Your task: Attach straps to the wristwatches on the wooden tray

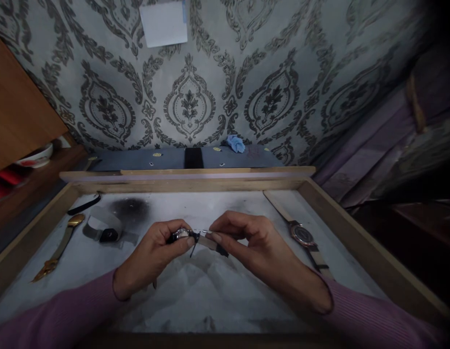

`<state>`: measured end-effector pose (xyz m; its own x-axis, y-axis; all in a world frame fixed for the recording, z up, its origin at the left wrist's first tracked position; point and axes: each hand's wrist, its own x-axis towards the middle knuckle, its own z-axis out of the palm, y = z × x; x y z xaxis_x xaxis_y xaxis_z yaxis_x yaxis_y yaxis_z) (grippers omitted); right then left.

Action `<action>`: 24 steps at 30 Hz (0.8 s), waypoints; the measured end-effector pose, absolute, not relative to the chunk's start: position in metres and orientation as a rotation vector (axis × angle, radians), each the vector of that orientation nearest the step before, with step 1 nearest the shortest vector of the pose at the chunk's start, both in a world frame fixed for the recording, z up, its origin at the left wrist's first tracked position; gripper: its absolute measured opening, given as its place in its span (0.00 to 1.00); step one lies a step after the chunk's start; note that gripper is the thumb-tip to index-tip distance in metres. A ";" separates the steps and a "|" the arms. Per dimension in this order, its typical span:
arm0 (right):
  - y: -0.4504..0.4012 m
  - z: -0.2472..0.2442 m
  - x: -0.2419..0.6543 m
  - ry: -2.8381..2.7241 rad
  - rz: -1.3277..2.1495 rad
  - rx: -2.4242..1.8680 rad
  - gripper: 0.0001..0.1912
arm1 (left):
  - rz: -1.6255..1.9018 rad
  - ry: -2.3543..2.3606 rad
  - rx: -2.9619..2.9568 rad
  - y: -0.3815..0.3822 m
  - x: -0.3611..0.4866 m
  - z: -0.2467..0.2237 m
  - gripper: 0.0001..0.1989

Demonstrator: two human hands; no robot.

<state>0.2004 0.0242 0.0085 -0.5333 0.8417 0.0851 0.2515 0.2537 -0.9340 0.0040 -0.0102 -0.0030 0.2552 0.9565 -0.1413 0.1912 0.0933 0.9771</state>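
Note:
Over the middle of a shallow wooden tray, my left hand (157, 252) pinches a wristwatch (182, 233) between thumb and fingers. The watch's strap (210, 242) extends to the right, its dark end below my right fingertips. My right hand (252, 240) is closed in a pinch on a thin, shiny metal piece (205, 231), its tip close to the watch's edge. Whether this piece is a pin or a small tool cannot be made out. A narrow dark piece sticks down from the watch by my left thumb.
The tray's wooden rim (188, 184) surrounds the work. On the left lie a gold watch (76, 220), a watch with a dark square face (109, 235) and a black strap (85, 206). A round-faced watch (302, 234) lies right. Behind is a crumpled blue cloth (236, 144).

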 end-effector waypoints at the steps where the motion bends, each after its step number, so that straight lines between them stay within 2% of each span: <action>1: 0.024 0.008 0.200 -1.931 1.282 -0.995 0.06 | 0.834 1.183 1.366 -0.010 0.004 -0.002 0.11; 24: 0.025 0.013 0.199 -1.911 1.343 -1.000 0.08 | 0.827 1.198 1.370 -0.011 0.005 -0.001 0.10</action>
<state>0.1988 0.0248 0.0130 -0.5421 0.8391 0.0453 0.2412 0.2070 -0.9481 0.0051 -0.0112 -0.0006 0.2492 0.9577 -0.1438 0.2048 0.0930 0.9744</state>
